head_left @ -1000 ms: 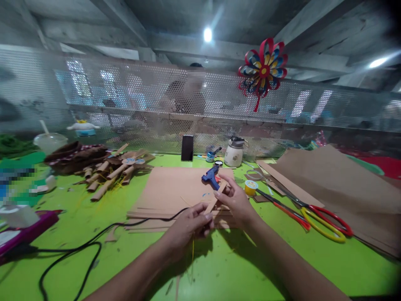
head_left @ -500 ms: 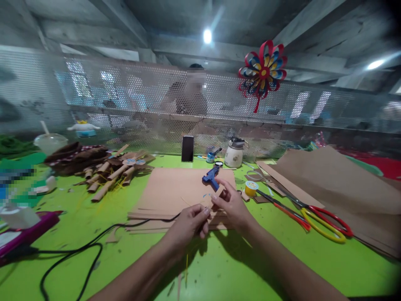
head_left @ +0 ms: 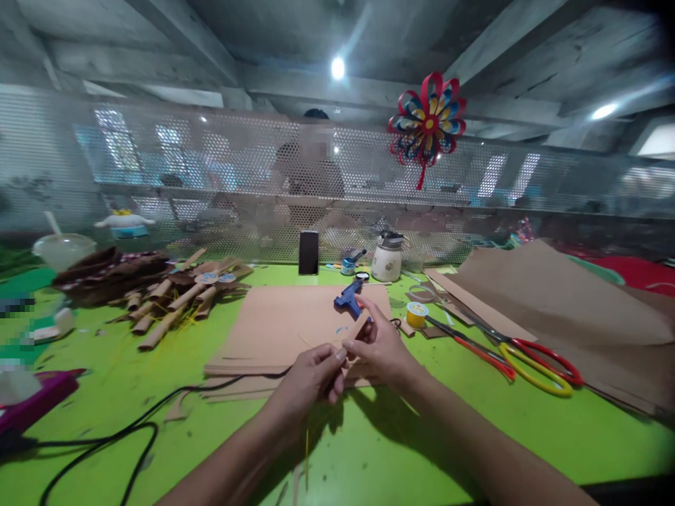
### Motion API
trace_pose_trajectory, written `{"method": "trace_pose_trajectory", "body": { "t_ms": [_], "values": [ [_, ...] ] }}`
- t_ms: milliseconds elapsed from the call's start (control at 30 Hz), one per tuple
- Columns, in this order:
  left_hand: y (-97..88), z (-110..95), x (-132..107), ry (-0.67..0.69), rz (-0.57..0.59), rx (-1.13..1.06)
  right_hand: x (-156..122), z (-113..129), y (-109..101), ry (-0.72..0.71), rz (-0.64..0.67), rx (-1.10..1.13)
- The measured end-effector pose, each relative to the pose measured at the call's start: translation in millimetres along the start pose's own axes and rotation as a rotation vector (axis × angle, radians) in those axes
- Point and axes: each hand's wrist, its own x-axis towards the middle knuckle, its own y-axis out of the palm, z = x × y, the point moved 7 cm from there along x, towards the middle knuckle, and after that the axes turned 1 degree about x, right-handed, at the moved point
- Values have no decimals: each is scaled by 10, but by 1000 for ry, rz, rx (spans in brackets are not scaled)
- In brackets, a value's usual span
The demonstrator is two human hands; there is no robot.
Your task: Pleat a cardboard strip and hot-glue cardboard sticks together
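Lime-green surface (head_left: 474, 436) runs across in front of me, backed by a perforated metal screen (head_left: 211, 161) under a grey beamed ceiling with one bright lamp (head_left: 337, 68). A red, blue and yellow paper flower (head_left: 427, 125) hangs at the screen.

A stack of brown card sheets (head_left: 285, 327) lies in the middle. On its far edge rests a blue glue gun (head_left: 348, 299). Just above the near edge of the stack I hold a brown strip (head_left: 356, 330). My left hand (head_left: 309, 376) has its fingers pinched together on the lower end, and my right hand (head_left: 382, 344) has its fingers closed on the upper part.

A person (head_left: 313, 169) sits behind the screen, blurred by the mesh. A black cord (head_left: 158, 414) runs off the bottom-left edge. Large brown sheets (head_left: 553, 302) on the right are cut off by the frame, with red and yellow scissors (head_left: 532, 355) lying beside them. A thin yellow strand (head_left: 306, 450) below my left hand is hard to make out.

A white jar (head_left: 387, 258) stands lidded, so I cannot tell its contents. A small blue pot (head_left: 348, 266) beside it has a dark handle sticking out. A clear cup (head_left: 62, 247) far left holds a straw.
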Motion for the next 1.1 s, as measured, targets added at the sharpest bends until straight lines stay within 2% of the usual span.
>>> {"method": "trace_pose_trajectory", "body": {
  "t_ms": [167, 267, 367, 467, 667, 967, 1100],
  "values": [
    [11, 14, 10, 7, 32, 20, 21, 7, -18, -17, 25, 14],
    [9, -2, 16, 9, 57, -3, 56, -23, -61, 30, 71, 87],
    [-21, -29, 13, 0, 34, -32, 93, -25, -125, 77, 72, 163],
    [-43, -34, 7, -14, 4, -32, 115, 1, -172, 65, 5, 110],
    [78, -44, -37, 9, 88, -12, 102, 37, -163, -54, -92, 103],
    [79, -80, -57, -28, 76, -92, 69, 24, -115, -68, -98, -45],
    [37, -45, -2, 7, 58, -30, 77, 2, -102, -69, -65, -58]
  ]
}}
